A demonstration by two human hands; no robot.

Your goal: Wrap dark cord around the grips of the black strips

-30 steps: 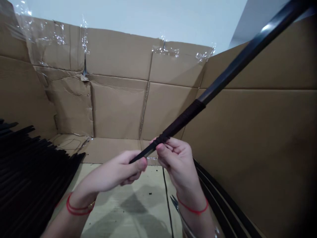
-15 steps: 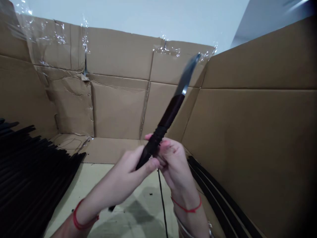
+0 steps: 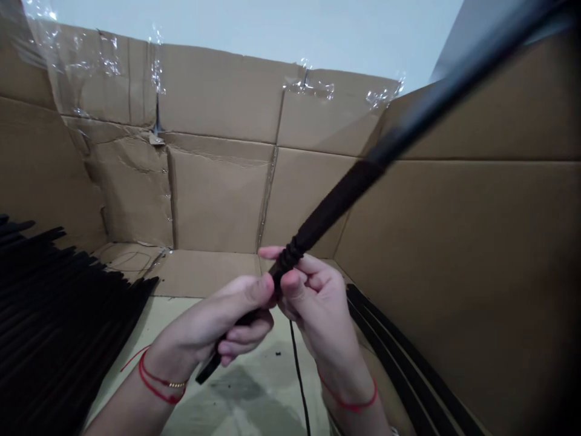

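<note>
I hold a long black rod (image 3: 345, 188) that runs from my hands up toward the top right corner, blurred along its far part. A dark thread-like wrapping covers its middle section. My left hand (image 3: 222, 324) is closed around the rod's lower end, thumb on top. My right hand (image 3: 313, 297) pinches the rod just above, where the wrapping starts. A thin black cord (image 3: 297, 375) hangs down between my wrists. Both wrists wear red string bracelets.
Taped cardboard walls (image 3: 218, 200) enclose the space on three sides. A stack of black rods (image 3: 54, 321) lies at the left. More black strips (image 3: 399, 369) lie along the right wall. The pale floor (image 3: 254, 399) shows small black specks.
The rod swung steeply upright half a second ago and now points back toward the top right. My left hand has slid up it, so its lower tip sticks out below the fingers.
</note>
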